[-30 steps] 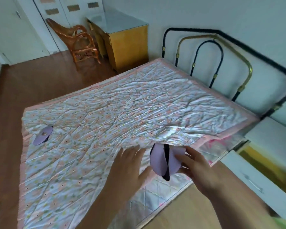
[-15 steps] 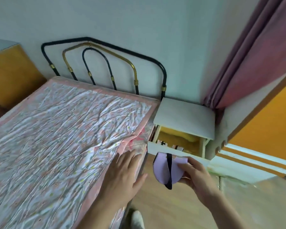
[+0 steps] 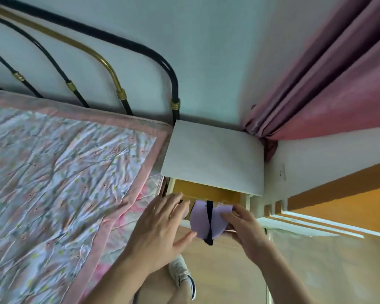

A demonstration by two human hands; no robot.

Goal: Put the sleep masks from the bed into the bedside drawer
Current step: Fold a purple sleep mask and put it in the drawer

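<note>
A lilac sleep mask (image 3: 199,222) with a black strap is pinched in my right hand (image 3: 242,227), just over the front edge of the pulled-out bedside drawer (image 3: 206,191), whose inside is yellow. My left hand (image 3: 160,229) hovers beside the mask on its left with fingers straight and spread, holding nothing. The drawer belongs to a white bedside table (image 3: 215,154) that stands against the bed (image 3: 59,172). No other mask shows on the visible part of the bed.
The bed has a floral cover with a pink border and a black and brass metal headboard (image 3: 119,69). A pink curtain (image 3: 329,84) hangs right of the table. My shoe (image 3: 182,275) stands on the wooden floor below.
My view has swung right and closed in on the bedside table. My right hand has carried the mask from beside the bed to the open drawer's front; my left hand came off the bed.
</note>
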